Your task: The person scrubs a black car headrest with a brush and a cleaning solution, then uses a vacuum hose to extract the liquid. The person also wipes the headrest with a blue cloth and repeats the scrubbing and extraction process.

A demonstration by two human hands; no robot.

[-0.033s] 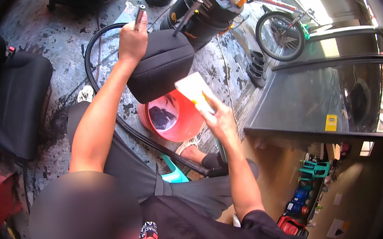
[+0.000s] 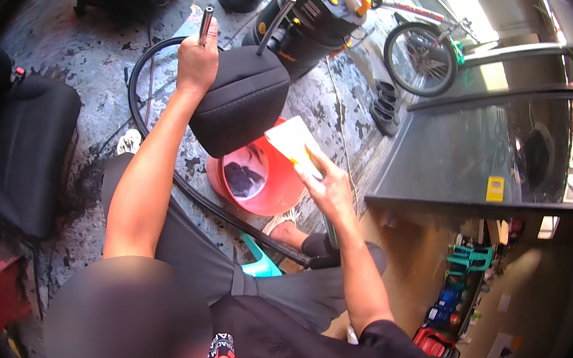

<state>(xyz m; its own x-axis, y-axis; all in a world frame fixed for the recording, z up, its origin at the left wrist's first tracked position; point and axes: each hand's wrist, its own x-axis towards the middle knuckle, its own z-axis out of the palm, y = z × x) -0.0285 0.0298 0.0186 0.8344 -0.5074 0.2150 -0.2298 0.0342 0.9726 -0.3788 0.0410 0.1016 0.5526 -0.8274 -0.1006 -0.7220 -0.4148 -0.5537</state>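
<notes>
A black car headrest (image 2: pixel 242 99) with two metal posts is held up in front of me, above a red bucket (image 2: pixel 279 180). My left hand (image 2: pixel 198 65) is closed around one of its posts, whose tip sticks out past my fingers. The other post stands free at the headrest's far right. My right hand (image 2: pixel 329 182) grips a white block (image 2: pixel 294 143) with some yellow on it, whose exact kind I cannot make out. The block is close to the headrest's lower right corner; whether they touch is unclear. Dark and whitish contents show inside the bucket.
A black hose (image 2: pixel 133 90) curves around the bucket. Beyond stands a black vacuum cleaner (image 2: pixel 310 17) with orange handles. A black car seat (image 2: pixel 32 151) is at left, a bicycle (image 2: pixel 421 57) and black sandals (image 2: pixel 384 108) at far right. A turquoise stool (image 2: pixel 260 256) shows near my legs.
My right hand and the white block have shifted slightly down and right. The headrest has tilted a little, with my left hand still on its post.
</notes>
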